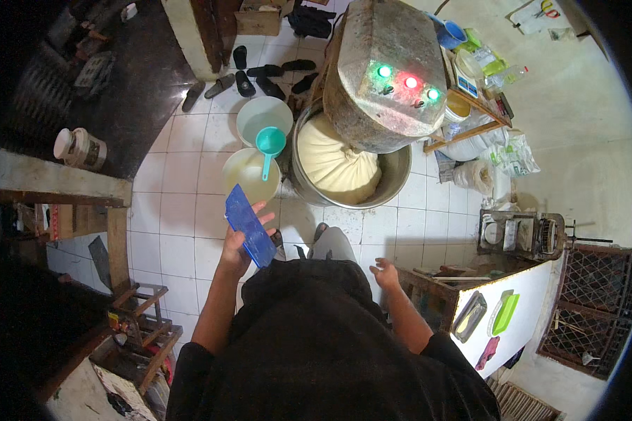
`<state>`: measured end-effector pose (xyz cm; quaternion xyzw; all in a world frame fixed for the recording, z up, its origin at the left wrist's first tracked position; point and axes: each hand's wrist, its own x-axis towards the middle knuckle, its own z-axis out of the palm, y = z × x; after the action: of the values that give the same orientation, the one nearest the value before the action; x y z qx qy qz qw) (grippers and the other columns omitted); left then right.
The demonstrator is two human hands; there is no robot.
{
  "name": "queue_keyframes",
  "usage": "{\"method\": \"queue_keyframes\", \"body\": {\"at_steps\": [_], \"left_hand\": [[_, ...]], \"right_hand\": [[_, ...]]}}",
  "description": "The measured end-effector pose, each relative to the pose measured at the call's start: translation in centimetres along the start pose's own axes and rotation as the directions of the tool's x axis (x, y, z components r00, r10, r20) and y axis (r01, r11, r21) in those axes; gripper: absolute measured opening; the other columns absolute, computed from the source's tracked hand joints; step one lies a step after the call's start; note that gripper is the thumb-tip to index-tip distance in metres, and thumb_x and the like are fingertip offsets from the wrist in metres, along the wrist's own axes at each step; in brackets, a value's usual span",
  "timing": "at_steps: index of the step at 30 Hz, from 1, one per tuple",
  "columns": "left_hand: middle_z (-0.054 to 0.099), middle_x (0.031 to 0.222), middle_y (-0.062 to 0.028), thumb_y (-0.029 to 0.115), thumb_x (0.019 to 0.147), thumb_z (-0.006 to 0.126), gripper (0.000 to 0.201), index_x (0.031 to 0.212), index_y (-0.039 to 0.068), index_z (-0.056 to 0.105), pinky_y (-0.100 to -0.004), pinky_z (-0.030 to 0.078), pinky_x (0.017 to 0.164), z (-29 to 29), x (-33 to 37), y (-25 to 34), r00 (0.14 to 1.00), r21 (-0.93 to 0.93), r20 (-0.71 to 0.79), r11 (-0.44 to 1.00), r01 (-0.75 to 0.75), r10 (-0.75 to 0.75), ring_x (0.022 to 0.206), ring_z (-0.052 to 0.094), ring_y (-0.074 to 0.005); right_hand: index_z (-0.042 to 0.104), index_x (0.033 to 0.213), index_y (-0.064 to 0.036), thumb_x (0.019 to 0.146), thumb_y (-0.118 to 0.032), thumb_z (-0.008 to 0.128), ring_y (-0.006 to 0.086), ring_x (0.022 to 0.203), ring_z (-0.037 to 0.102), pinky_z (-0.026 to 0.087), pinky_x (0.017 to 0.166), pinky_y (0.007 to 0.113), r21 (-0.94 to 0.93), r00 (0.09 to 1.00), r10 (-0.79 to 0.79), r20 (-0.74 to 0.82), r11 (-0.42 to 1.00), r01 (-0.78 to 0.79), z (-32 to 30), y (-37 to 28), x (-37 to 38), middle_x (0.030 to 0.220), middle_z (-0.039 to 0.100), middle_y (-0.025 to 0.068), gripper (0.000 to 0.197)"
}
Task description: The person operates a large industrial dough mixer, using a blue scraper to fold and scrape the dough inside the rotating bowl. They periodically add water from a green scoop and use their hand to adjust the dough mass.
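In my left hand (237,247) is a flat, rectangular blue plastic piece (251,228), tilted, with the thumb across its face and the fingers behind it. My right hand (385,272) hangs low beside my body, loosely bent, with nothing visible in it. Ahead stands a large round metal mixing bowl (398,179) with a big mass of pale dough (333,163) gathered in folds. Over the bowl sits the worn mixer head (386,77), its green and red lamps lit. Both hands are apart from the bowl.
Left of the bowl, a turquoise dipper (270,142) rests across two pale buckets (249,116). Several dark slippers (265,71) lie beyond them. At right, a white-topped table (516,319) carries a green tray (505,313). A wooden rack (144,316) stands at lower left.
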<state>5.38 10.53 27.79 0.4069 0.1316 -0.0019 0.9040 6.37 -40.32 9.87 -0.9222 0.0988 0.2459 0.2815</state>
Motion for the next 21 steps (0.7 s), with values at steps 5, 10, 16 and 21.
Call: {"method": "queue_keyframes", "body": {"at_steps": [5,10,16,21], "left_hand": [[0.043,0.156,-0.0180,0.067,0.069,0.082,0.119,0.161,0.015,0.027,-0.0542,0.051,0.107,0.2,0.2,-0.4,0.998,-0.016,-0.035,0.998,0.055,-0.055,0.136,0.052,-0.0369],[0.048,0.150,-0.0138,0.056,0.062,0.093,0.125,0.160,0.015,0.027,-0.0441,0.054,0.101,0.8,1.5,-1.9,0.976,-0.209,-0.155,0.971,0.118,-0.151,0.127,0.058,-0.0304],[0.045,0.153,-0.0141,0.054,0.060,0.095,0.128,0.161,0.018,0.025,-0.0451,0.056,0.102,-0.3,3.6,-6.8,0.937,-0.273,-0.268,0.950,0.150,-0.225,0.129,0.057,-0.0319],[0.042,0.154,-0.0211,0.053,0.061,0.092,0.129,0.162,0.015,0.021,-0.0565,0.051,0.108,-4.3,5.1,-14.3,0.871,-0.336,-0.380,0.924,0.183,-0.311,0.135,0.052,-0.0417]], "right_hand": [[0.065,0.130,-0.0058,0.087,-0.029,0.077,0.0323,0.105,0.074,0.056,0.094,0.043,0.050,0.998,-0.067,0.008,0.997,0.066,-0.7,-2.9,2.8,0.124,0.072,0.0208,0.051],[0.063,0.134,-0.0062,0.088,-0.028,0.077,0.0302,0.102,0.075,0.057,0.091,0.042,-0.004,0.982,0.005,0.188,1.000,-0.004,-1.6,-6.6,4.0,0.126,0.071,0.0195,0.053],[0.063,0.133,-0.0034,0.093,-0.021,0.071,0.0234,0.104,0.071,0.057,0.089,0.038,0.090,0.927,-0.040,0.373,0.996,0.006,-1.0,-11.0,8.4,0.127,0.070,0.0130,0.044],[0.061,0.134,-0.0031,0.095,-0.018,0.071,0.0232,0.103,0.068,0.056,0.090,0.036,0.237,0.857,-0.062,0.512,0.969,-0.072,6.3,-9.4,14.1,0.121,0.071,0.0127,0.043]]}}
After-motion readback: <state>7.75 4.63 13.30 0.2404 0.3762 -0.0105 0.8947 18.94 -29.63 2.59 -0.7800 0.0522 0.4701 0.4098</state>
